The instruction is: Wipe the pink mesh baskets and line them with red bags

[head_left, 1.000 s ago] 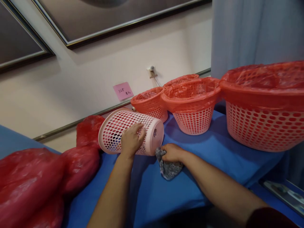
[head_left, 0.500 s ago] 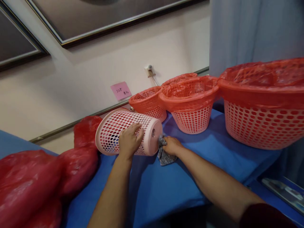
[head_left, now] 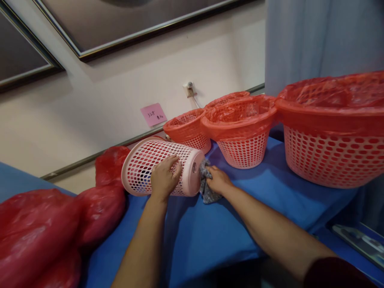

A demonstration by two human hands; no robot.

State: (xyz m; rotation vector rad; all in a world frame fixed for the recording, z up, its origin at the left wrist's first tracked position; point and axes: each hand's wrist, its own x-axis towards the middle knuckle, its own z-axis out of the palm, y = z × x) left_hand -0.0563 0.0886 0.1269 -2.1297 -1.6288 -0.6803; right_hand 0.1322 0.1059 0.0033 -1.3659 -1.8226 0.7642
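Note:
A pale pink perforated wastebasket (head_left: 141,168) lies on its side on the blue-covered table, its base turned to the right. My left hand (head_left: 165,178) rests over its side near the base and steadies it, fingers curved against the wall. In my right hand (head_left: 219,181) is a bunched grey cloth (head_left: 208,190), pressed against the round base beside a small dark label. Part of the cloth hangs below my fingers toward the table. The basket's open mouth faces left, and its inside shows only through the holes.
Several baskets lined with red bags stand behind and to the right, among them a middle basket (head_left: 243,148) and a large one (head_left: 333,156). Filled red bags (head_left: 36,232) lie on the left. A pink note (head_left: 153,115) and a socket (head_left: 189,90) are on the wall.
My right hand and the cloth have moved slightly upward along the wastebasket's base. My left hand and the basket stay in nearly the same place.

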